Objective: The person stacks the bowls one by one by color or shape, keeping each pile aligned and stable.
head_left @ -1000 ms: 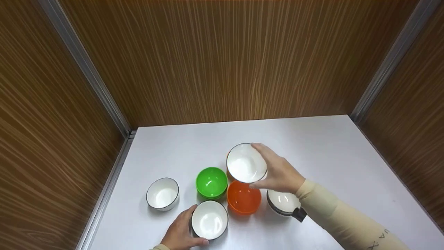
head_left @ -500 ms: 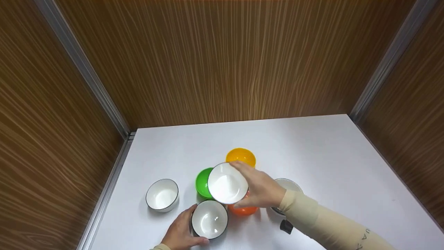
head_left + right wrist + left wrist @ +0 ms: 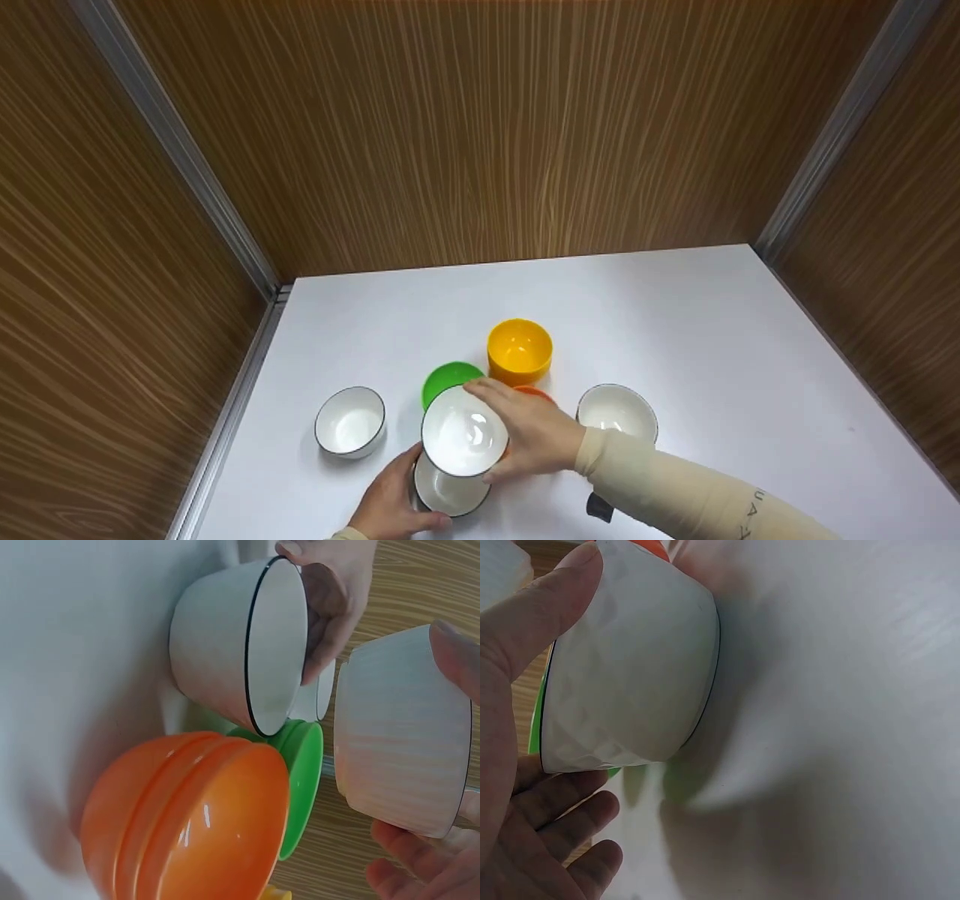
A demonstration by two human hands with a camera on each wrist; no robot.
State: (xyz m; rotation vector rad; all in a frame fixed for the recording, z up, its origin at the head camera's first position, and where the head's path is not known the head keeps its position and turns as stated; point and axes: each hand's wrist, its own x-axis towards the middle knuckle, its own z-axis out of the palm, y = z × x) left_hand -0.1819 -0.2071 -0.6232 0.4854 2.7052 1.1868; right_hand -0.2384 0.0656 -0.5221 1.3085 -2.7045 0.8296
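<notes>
A white bowl with a dark rim [image 3: 448, 491] stands on the table, and my left hand [image 3: 390, 496] grips its side between thumb and fingers. In the left wrist view the outer wall of this bowl [image 3: 637, 667] shows faint facets. Just above it my right hand [image 3: 534, 436] holds a second white bowl [image 3: 459, 431] by its rim, thumb on the near side. The right wrist view shows this raised bowl [image 3: 405, 735] apart from the lower bowl [image 3: 217, 637]. In the head view, the raised bowl hides the lower one's far part.
Close behind stand a green bowl [image 3: 448, 375], nested orange bowls [image 3: 172, 817] and a yellow stack [image 3: 519, 351]. One white bowl [image 3: 350, 421] sits at the left, another [image 3: 617, 409] at the right, partly behind the right sleeve [image 3: 667, 480]. Wood-grain panels [image 3: 480, 135] enclose the table.
My right hand has carried its white bowl left and nearer, from over the yellow and orange bowls to above the left hand's bowl. The left hand has kept still.
</notes>
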